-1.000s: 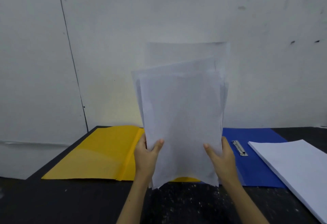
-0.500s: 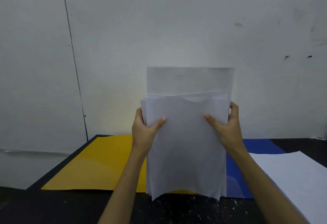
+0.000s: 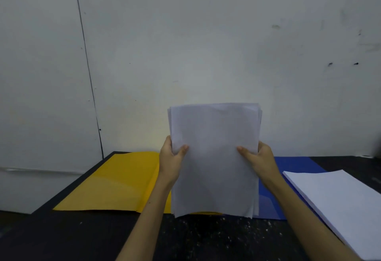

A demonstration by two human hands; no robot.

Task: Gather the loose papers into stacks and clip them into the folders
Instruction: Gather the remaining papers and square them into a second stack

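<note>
I hold a stack of white papers (image 3: 214,157) upright above the black table, its lower edge near the tabletop. My left hand (image 3: 171,161) grips the stack's left edge and my right hand (image 3: 257,161) grips its right edge, thumbs on the front sheet. The sheets' top edges sit nearly level. Behind the stack, an open yellow folder (image 3: 115,182) lies flat on the left and an open blue folder (image 3: 288,165) on the right, partly hidden by the papers and my right arm. The blue folder's clip is hidden.
A second thick stack of white paper (image 3: 338,201) lies flat at the right, overlapping the blue folder. The black table (image 3: 82,238) is speckled with white flecks. A white wall stands close behind the table's far edge.
The fanned, uneven sheets have dropped together into one even stack. My hands slid from the lower edges up to mid-height on the sides.
</note>
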